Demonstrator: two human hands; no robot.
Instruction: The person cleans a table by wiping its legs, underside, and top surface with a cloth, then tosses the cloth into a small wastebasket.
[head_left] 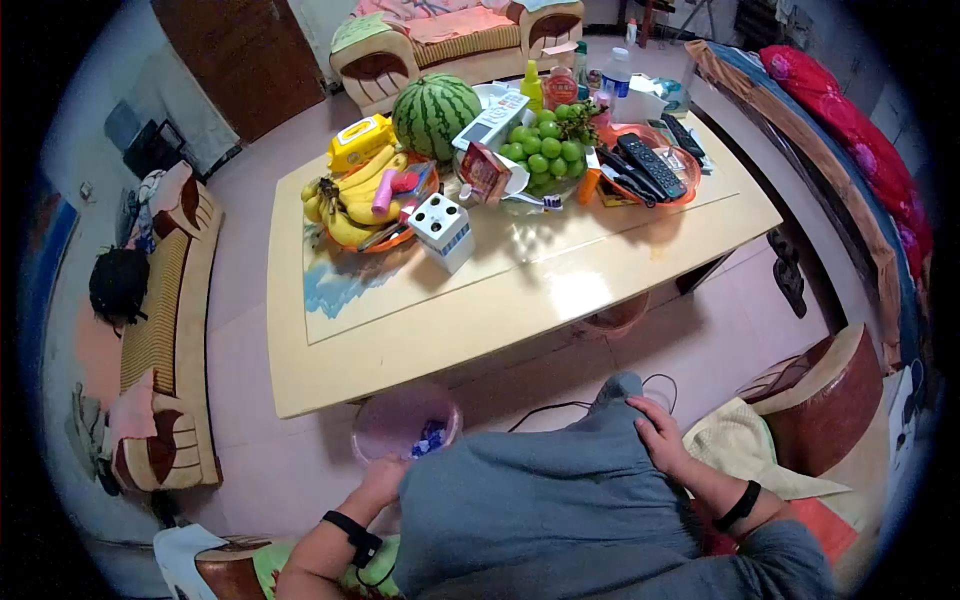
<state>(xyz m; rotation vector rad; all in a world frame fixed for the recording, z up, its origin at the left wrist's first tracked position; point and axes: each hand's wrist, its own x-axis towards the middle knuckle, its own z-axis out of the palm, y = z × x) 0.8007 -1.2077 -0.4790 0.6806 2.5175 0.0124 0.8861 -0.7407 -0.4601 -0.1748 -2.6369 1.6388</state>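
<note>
A grey garment (540, 500) covers my lap, with shallow folds running across it. My left hand (383, 482) is closed at its left edge, with the fingertips hidden by the cloth. On the other side, my right hand (662, 436) rests over the garment's right edge, its fingers apart and lying on the fabric. Both wrists wear black bands. Just beyond my left hand stands a pink bin (362, 432) with crumpled blue wrappers in it.
Ahead is a low table (440, 365) bearing a watermelon (436, 116), bananas (350, 222), green grapes (545, 152), a white box (442, 232), bottles and remote controls (652, 168). Sofas stand left (165, 320) and behind. A dark cable (545, 408) lies on the floor.
</note>
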